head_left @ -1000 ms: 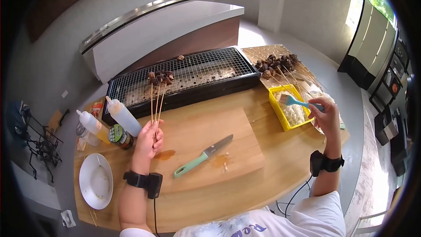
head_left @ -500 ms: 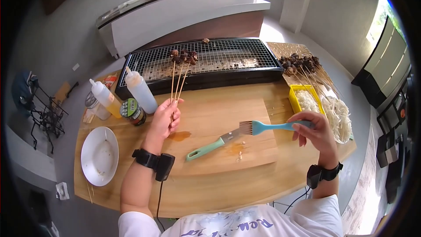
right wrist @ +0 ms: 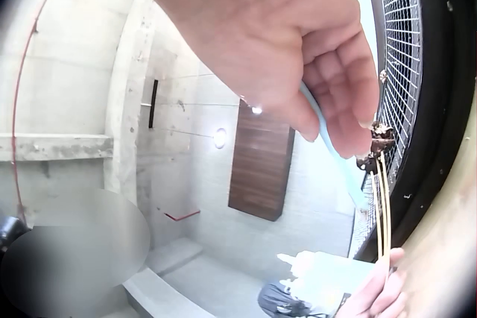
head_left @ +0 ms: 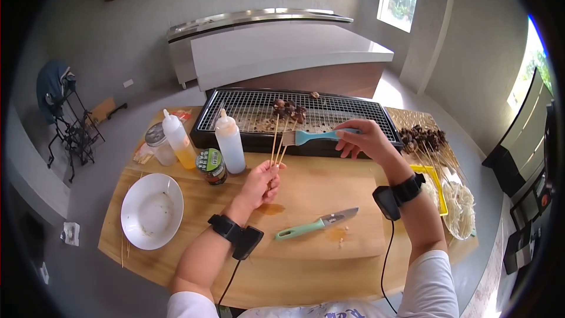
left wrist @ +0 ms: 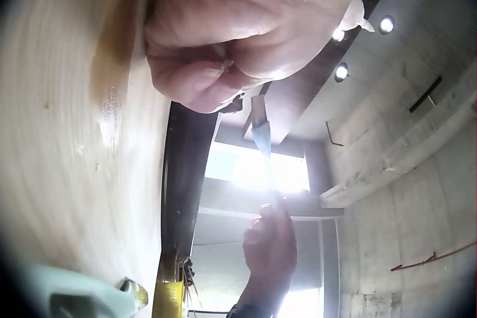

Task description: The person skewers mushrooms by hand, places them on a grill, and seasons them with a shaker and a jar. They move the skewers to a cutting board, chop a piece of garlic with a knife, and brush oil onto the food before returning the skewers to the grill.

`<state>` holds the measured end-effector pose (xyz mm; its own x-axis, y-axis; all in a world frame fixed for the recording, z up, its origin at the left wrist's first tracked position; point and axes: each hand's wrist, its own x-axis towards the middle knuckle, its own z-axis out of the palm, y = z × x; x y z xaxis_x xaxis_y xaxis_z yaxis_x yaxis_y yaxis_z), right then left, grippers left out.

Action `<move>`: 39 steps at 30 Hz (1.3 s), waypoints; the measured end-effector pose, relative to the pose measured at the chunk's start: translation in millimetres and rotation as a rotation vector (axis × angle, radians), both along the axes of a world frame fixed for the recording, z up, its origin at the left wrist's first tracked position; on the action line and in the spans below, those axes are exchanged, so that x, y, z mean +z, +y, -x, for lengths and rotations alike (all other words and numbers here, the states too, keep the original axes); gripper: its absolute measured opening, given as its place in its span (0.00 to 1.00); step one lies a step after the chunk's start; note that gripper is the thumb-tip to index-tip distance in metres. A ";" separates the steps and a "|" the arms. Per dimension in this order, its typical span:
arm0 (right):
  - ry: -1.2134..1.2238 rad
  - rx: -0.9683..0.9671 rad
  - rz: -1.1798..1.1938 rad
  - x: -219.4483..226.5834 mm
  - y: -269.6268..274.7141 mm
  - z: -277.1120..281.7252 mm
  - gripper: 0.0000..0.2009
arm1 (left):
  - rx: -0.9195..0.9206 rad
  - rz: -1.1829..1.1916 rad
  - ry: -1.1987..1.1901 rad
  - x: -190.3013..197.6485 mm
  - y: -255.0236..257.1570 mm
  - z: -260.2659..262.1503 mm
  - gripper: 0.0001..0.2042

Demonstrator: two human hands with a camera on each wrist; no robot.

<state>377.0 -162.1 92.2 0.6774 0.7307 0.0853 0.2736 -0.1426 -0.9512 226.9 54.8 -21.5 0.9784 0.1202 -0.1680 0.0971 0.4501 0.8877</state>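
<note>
My left hand (head_left: 262, 184) grips the lower ends of several wooden skewers (head_left: 276, 139). Dark brown meat pieces (head_left: 288, 111) on their far ends lie over the grill (head_left: 247, 108). In my right hand (head_left: 367, 139) is a blue basting brush (head_left: 318, 136), pinched by its handle. Its bristles overlap the skewer sticks just below the meat in the head view. The right wrist view shows the brush handle (right wrist: 337, 155) between thumb and fingers, with the skewered meat (right wrist: 378, 144) close beyond. From the left wrist, the brush (left wrist: 260, 127) appears past my left fist (left wrist: 223, 42).
A green-handled knife (head_left: 318, 224) lies on the cutting board (head_left: 353, 185). Squeeze bottles (head_left: 229, 141), a green-lidded jar (head_left: 211, 166) and a white bowl (head_left: 152, 212) stand left. At right are a yellow basket (head_left: 438, 191), a plate of white strands (head_left: 459, 209) and more cooked skewers (head_left: 422, 138).
My right hand has carried the brush leftward from the yellow basket to the skewers. My left hand keeps its grip on the sticks. The head view has shifted.
</note>
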 end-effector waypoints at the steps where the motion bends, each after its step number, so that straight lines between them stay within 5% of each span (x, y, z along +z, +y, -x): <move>1: -0.015 0.014 0.044 0.5 12.9 -8.4 0.12 | -0.003 0.003 0.017 0.7 0.9 0.6 0.08; 8: -0.188 -0.119 0.168 4.7 49.9 -71.9 0.11 | -0.043 0.019 0.054 3.9 1.4 2.0 0.09; 12: -0.075 -0.119 0.035 12.5 43.5 -71.3 0.12 | -0.053 0.034 0.058 1.6 0.9 0.5 0.09; 16: -0.259 -0.296 0.036 2.3 47.0 -86.4 0.11 | -0.052 -0.003 0.071 2.9 -0.3 -0.5 0.09; 23: -0.931 -0.248 0.331 -10.7 53.1 -50.2 0.10 | -0.025 -0.027 0.057 1.2 -1.1 -0.7 0.09; 25: -1.306 -0.206 0.325 -8.6 47.7 -37.3 0.10 | -0.031 -0.023 0.065 1.4 -1.3 -1.0 0.09; 32: -1.340 -0.091 0.363 -13.1 42.1 4.3 0.10 | -0.035 -0.034 0.054 2.4 -1.1 -0.7 0.10; 37: -1.363 -0.220 0.118 -3.9 64.0 -16.3 0.09 | -0.032 -0.050 0.052 2.5 -2.2 -0.2 0.09; 39: -1.354 -0.199 0.224 -11.5 74.8 -21.3 0.09 | -0.031 -0.064 0.054 2.8 -2.9 -0.7 0.09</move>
